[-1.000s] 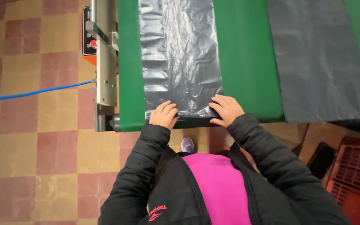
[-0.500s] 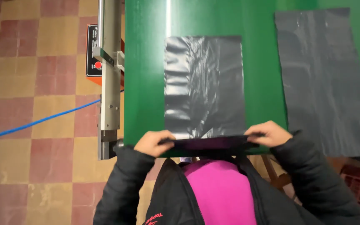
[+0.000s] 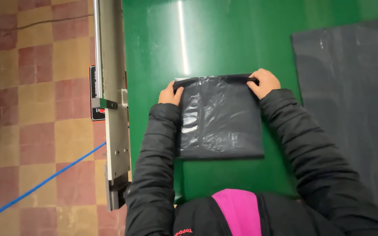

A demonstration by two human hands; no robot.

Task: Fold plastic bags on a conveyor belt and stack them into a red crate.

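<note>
The dark grey plastic bag (image 3: 219, 120) lies folded on the green tabletop (image 3: 224, 39), near the middle of the view, and it makes a nearly square shape. Both hands are at its far edge, at the 12 o'clock side of the bag. The left hand (image 3: 170, 95) holds the far left corner; its fingers (image 3: 176, 86) are closed on the rolled edge of the plastic. The right hand (image 3: 265, 83) holds the far right corner in the same way, with the fingers curled over the thick folded edge. Between the two hands the edge is stretched quite straight.

A second grey sheet (image 3: 351, 105) lies flat at 3 o'clock from the bag, well apart from it. At 9 o'clock a metal rail (image 3: 110, 87) runs along the side of the tabletop, and a blue cable (image 3: 40, 185) crosses the tiled floor (image 3: 22, 65) at 8 o'clock.

I think the main risk is that the fold goes crooked: the plastic is thin and shiny, so it can slide on the smooth green surface if one hand pulls more than the other. Air caught inside could also puff the layers, and then the corners would not meet.
</note>
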